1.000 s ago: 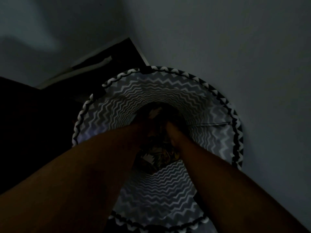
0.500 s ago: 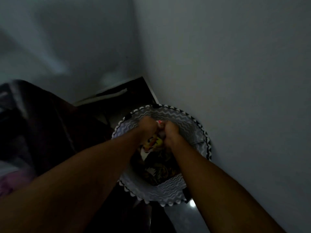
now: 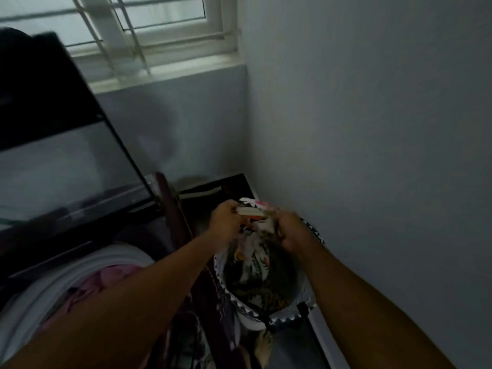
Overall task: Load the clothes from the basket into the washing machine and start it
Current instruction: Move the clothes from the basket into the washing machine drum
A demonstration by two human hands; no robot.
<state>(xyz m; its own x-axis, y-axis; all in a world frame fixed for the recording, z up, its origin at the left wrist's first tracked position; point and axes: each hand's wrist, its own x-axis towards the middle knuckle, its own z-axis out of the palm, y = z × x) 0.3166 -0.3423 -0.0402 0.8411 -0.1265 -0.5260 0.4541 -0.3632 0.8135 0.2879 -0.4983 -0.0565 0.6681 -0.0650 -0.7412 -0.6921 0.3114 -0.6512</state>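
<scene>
A round laundry basket [image 3: 300,312] with a zigzag pattern stands on the floor against the right wall. My left hand [image 3: 225,218] and my right hand [image 3: 291,231] both grip a patterned floral garment [image 3: 254,235], which hangs from them down into the basket. To the left is the top-loading washing machine [image 3: 119,255], its white tub rim showing and its dark lid [image 3: 48,107] raised. Pink clothing [image 3: 106,278] lies inside the tub, partly hidden by my left forearm.
A grey wall [image 3: 372,129] runs close along the right side of the basket. A window with white bars [image 3: 149,30] sits above the back wall. My bare foot [image 3: 262,344] is on the dark floor below the basket.
Both hands have risen out of the basket, lifting the patterned garment above its rim. The view has tilted up, so the washing machine and window now show.
</scene>
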